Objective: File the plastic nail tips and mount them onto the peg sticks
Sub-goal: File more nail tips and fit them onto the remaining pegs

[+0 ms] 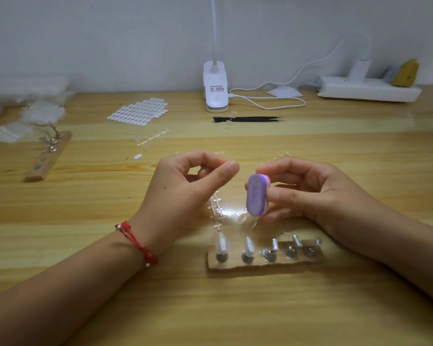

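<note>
At the far left of the frame a spare peg board [49, 156] lies on the counter [85, 245], with a sheet of white stickers [138, 112] further back toward the middle. A clip lamp [215, 88] and black tweezers [248, 119] lie beyond them.

Left of centre, the left hand [185, 188] hovers above the counter. Its grip is drawn together, thumb and forefinger meeting in a ring. Whether a clear nail tip sits in that pinch is too faint to tell.

Just below and between the hands lies a clear strip of nail tips [216, 208]. Beside it, something clear and tip-like glints on the counter, blurred.

The right hand [308, 193], right of centre, has its grip clamped on a purple and pink file block [256, 194], held upright near the left thumb but not touching it.

At lower centre stands the wooden board of peg sticks [265, 255]. Its two left pegs carry mounted tips [221, 245], and the three to the right look bare.

The work seems to be at the filing step for a third tip. Next, the file face must meet the tip's edge with light strokes while the pinch stays steady. The tip can then be pressed onto the third peg.
</note>
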